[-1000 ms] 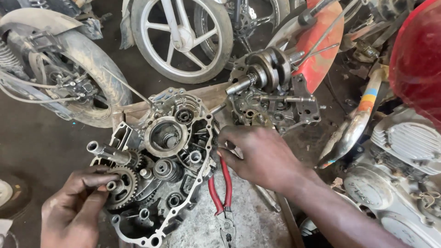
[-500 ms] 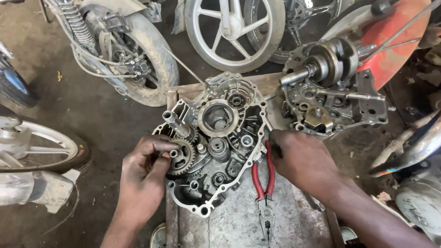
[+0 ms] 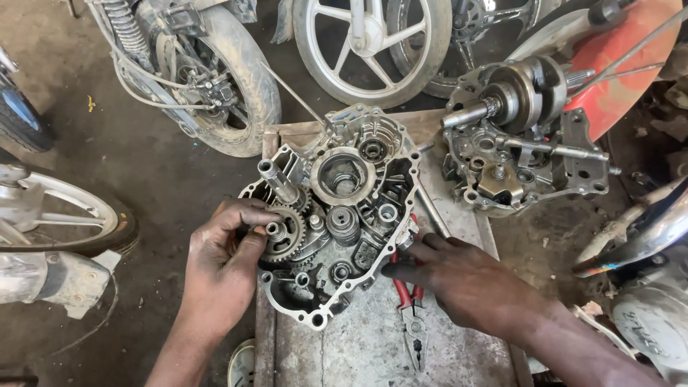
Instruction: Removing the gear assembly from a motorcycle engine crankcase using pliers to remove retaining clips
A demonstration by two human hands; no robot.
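Note:
An open engine crankcase half (image 3: 337, 208) lies on a grey metal bench (image 3: 373, 344), with gears and shafts inside it. My left hand (image 3: 226, 261) reaches in from the left, fingers pinched around a toothed gear (image 3: 282, 233) on its shaft. My right hand (image 3: 466, 279) rests on the case's right edge, fingertips touching the rim beside the red-handled pliers (image 3: 408, 315), which lie on the bench partly under that hand. The other crankcase half (image 3: 523, 154), carrying the crankshaft (image 3: 516, 97), sits at the upper right.
Motorcycle wheels (image 3: 369, 43) and a tyre with suspension (image 3: 215, 79) stand behind the bench. Another wheel (image 3: 57, 215) is at the left. A red fender (image 3: 616, 72) and engine covers (image 3: 656, 315) crowd the right. The floor is dark and oily.
The view has shifted, so the crankcase sits more to the right. My left hand has moved from the case's lower left onto the toothed gear. My right hand stays at the case's right edge.

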